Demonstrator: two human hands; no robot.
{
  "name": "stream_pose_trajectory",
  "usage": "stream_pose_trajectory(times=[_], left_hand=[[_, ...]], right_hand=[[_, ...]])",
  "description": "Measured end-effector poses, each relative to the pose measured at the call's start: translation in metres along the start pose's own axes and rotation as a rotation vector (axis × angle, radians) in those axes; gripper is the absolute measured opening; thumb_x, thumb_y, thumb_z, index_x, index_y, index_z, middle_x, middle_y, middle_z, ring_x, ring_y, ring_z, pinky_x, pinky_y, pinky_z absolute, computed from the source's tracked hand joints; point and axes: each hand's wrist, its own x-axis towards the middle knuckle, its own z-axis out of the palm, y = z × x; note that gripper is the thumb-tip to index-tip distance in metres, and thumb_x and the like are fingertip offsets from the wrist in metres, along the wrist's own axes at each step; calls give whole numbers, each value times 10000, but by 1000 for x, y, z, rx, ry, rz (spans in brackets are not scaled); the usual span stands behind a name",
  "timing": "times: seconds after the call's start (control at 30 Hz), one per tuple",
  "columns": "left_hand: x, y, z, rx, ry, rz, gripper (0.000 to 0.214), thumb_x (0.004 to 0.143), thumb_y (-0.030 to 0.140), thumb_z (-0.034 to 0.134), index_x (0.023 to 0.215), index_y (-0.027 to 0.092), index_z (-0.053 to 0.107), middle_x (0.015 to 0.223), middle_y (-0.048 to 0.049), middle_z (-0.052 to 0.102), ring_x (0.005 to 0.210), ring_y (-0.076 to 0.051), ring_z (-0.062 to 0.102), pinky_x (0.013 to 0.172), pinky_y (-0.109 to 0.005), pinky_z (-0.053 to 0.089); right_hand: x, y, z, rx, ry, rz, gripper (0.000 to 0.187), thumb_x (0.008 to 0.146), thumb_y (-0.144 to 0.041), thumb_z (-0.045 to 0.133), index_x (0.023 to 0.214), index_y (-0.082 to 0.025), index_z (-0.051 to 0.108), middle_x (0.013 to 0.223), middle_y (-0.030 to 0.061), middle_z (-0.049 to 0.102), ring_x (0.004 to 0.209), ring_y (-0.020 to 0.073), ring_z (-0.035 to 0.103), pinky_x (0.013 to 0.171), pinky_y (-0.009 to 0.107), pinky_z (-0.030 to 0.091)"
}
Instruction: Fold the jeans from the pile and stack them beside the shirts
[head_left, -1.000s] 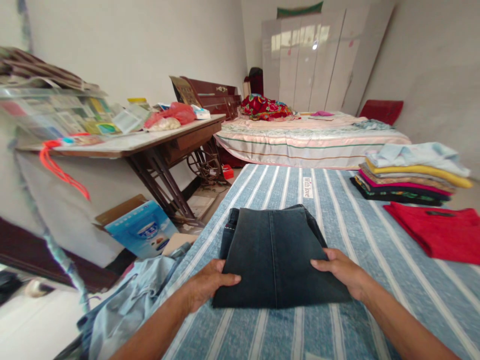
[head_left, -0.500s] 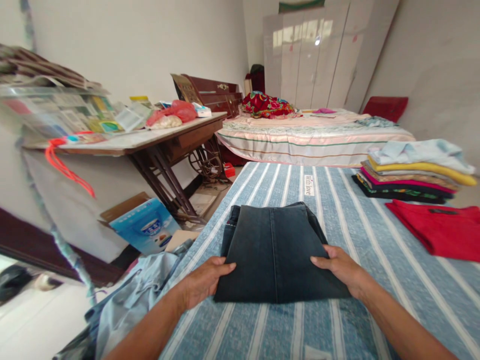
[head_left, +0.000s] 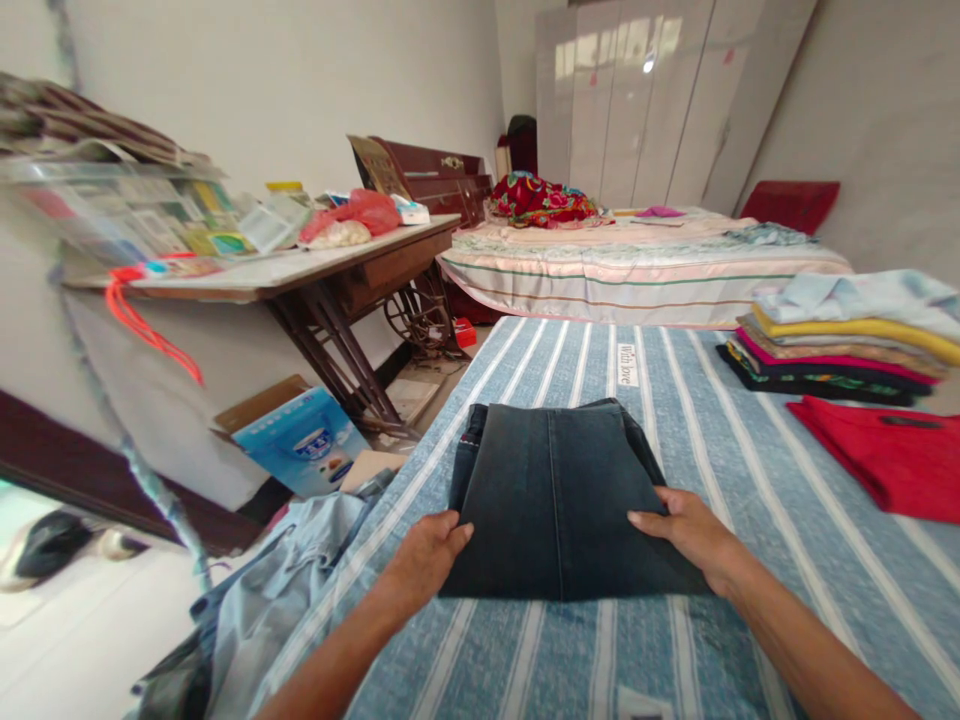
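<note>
Dark folded jeans (head_left: 555,500) lie flat on the blue striped bedspread (head_left: 517,660), with a seam running down their middle. My left hand (head_left: 424,560) grips their left edge, thumb on top and fingers out of sight at the side. At the right edge, my right hand (head_left: 686,530) pinches the cloth the same way, its thumb lying over the denim. A folded red garment (head_left: 885,455) rests to the right, apart from my hands.
Behind the red garment stands a stack of folded clothes (head_left: 840,345). Loose light-blue denim (head_left: 277,580) hangs at the bed's left side. A blue box (head_left: 304,440) sits below a sewing-machine table (head_left: 300,275). Another bed (head_left: 637,275) is beyond.
The view has shifted slightly. Both hands keep hold of the jeans, which lie almost the same on the bed; my left hand's thumb has drawn in a little closer to its fingers.
</note>
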Motion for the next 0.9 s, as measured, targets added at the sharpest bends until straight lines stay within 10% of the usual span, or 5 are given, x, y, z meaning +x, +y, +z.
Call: stream_pose_trajectory(times=[0.33,0.6,0.77,0.9], left_hand=[[-7,7,-4,-333,-161,-115,408,673,577,544,684,170,525,594,20,519,530,-123,429,502,-245,297],[-7,19,1,623,88,-34,208,869,257,390,899,158,571,701,-51,613,722,-222,615,670,-321,434],[-15,56,15,823,327,291,255,864,170,403,1078,160,540,1142,-124,587,1036,-241,569,853,-361,454],[26,82,34,763,394,535,260,878,210,423,1091,138,555,1353,-138,446,1255,-251,403,1004,-387,368]], right_hand=[[-2,-4,4,-35,47,-7,366,587,-313,739,896,-142,641,797,43,714,668,185,656,644,286,499],[1,-1,2,-149,83,-43,344,600,-310,743,883,-143,641,799,41,712,706,194,659,640,276,504],[-1,-7,2,-26,49,48,383,693,-503,666,823,-143,651,730,65,700,678,204,660,659,304,510],[1,-6,2,-69,155,36,405,715,-554,605,730,-152,645,618,49,661,596,190,630,609,301,494]])
